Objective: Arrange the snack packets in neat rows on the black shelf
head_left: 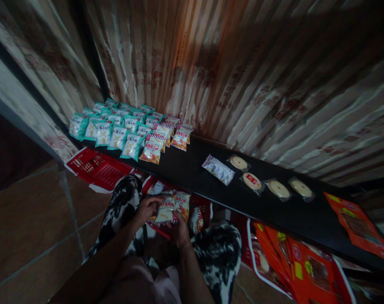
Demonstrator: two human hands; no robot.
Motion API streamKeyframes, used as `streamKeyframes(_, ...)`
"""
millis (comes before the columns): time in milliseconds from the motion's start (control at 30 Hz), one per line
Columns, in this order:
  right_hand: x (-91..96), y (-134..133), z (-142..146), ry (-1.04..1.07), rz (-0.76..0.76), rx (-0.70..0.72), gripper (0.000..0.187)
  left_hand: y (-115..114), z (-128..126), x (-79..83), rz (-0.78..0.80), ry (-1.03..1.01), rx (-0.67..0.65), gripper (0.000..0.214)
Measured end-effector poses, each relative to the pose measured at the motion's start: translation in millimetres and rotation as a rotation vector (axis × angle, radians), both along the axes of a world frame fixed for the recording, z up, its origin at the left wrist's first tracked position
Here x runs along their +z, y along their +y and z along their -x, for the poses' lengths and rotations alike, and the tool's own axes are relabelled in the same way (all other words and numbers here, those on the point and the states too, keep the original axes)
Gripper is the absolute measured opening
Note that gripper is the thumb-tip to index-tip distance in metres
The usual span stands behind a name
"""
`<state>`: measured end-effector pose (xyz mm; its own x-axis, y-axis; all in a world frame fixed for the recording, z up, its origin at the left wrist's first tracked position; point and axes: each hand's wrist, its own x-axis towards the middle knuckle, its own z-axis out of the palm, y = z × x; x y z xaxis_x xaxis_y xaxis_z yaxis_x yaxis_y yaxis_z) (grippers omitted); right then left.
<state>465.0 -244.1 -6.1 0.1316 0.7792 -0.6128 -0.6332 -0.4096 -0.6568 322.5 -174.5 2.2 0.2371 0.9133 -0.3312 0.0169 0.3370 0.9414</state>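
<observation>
Between the knees, my left hand grips the left side of a white-and-orange snack packet with striped ends. My right hand is closed on the lower right of the packets, its thumb on top. A second snack packet of the same kind lies against the first, on its right; whether it is held too is hard to tell. Beneath my hands is a red basket, partly hidden, with more packets in it. Similar orange packets stand in rows on the black shelf in front.
Teal-and-white snack packets fill the shelf's left end. Right along it lie a face-down silvery packet, several round wrapped cakes and an orange bag. Red baskets stand below, one with orange bags. A curtain hangs behind.
</observation>
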Motion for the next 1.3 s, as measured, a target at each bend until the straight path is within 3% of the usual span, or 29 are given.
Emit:
streamKeyframes(133, -4.0, 1.0, -5.9, -0.008, 0.06, -0.074, 0.032, -0.8, -0.8, 6.9, -0.128, 0.004, -0.076, 0.035)
streamKeyframes(333, -1.9, 0.7, -5.7, 0.018, 0.065, -0.09, 0.032, -5.8, 0.3, 4.4, -0.422, 0.215, -0.21, 0.049)
streamKeyframes(933, 10.9, 1.1, -8.2, 0.116, 0.101, -0.143, 0.03, -2.2, 2.8, 1.0, -0.53, 0.162, -0.296, 0.054)
streamKeyframes(1133, 16.4, 1.0, -7.1, 0.183, 0.118, -0.184, 0.027, -3.6, 2.8, -8.3, -0.692, 0.303, -0.313, 0.051)
streamKeyframes(1300, 12.1, 0.1, -8.0, 0.193, 0.124, -0.164, 0.026, -6.4, 2.9, -7.0, -0.732, 0.417, -0.309, 0.05)
